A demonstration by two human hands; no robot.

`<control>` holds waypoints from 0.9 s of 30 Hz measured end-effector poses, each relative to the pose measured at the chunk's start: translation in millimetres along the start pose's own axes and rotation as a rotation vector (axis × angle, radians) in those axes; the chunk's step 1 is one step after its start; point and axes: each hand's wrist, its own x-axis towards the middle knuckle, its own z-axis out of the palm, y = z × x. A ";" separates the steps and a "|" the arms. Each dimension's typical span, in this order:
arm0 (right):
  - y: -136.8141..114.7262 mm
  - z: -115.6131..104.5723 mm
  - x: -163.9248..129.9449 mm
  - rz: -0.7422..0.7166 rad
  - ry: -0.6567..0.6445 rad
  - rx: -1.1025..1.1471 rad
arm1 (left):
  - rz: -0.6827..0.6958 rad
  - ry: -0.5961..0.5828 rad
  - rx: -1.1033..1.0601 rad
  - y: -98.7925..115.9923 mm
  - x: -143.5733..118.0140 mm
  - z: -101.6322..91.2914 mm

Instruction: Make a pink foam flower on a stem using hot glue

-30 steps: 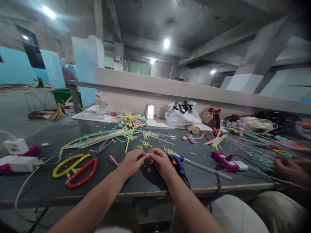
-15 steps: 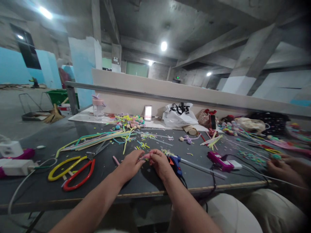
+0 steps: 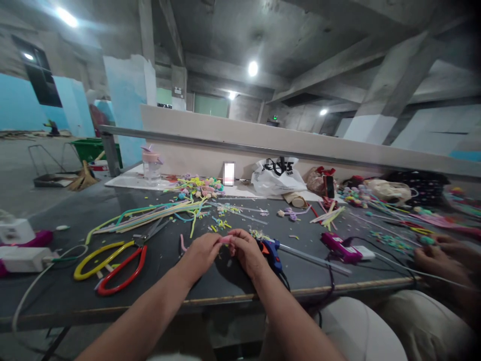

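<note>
Head view, left hand [image 3: 204, 250], right hand [image 3: 245, 250] close together, pinching pink piece [image 3: 224, 240]

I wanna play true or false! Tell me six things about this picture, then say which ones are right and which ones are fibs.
1. The left hand and the right hand both hold a small pink piece. True.
2. The scissors lie on the table. True.
3. Both scissors handles are yellow. False: one is yellow and the other is red.
4. A blue and orange glue gun lies near the right hand. True.
5. The glue gun is in the left hand. False: it lies on the table.
6. The white bag has green letters. False: the letters are black.
</note>
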 end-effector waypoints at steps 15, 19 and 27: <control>0.6 -0.4 1.9 -0.088 0.033 -0.043 | -0.067 -0.002 -0.027 -8.1 2.9 4.7; 1.9 -3.1 2.2 -0.117 0.026 -0.067 | -0.054 -0.031 -0.028 -6.1 2.1 2.9; 0.9 -3.4 -0.9 -0.193 -0.020 -0.116 | -0.079 -0.078 -0.038 1.9 1.3 0.7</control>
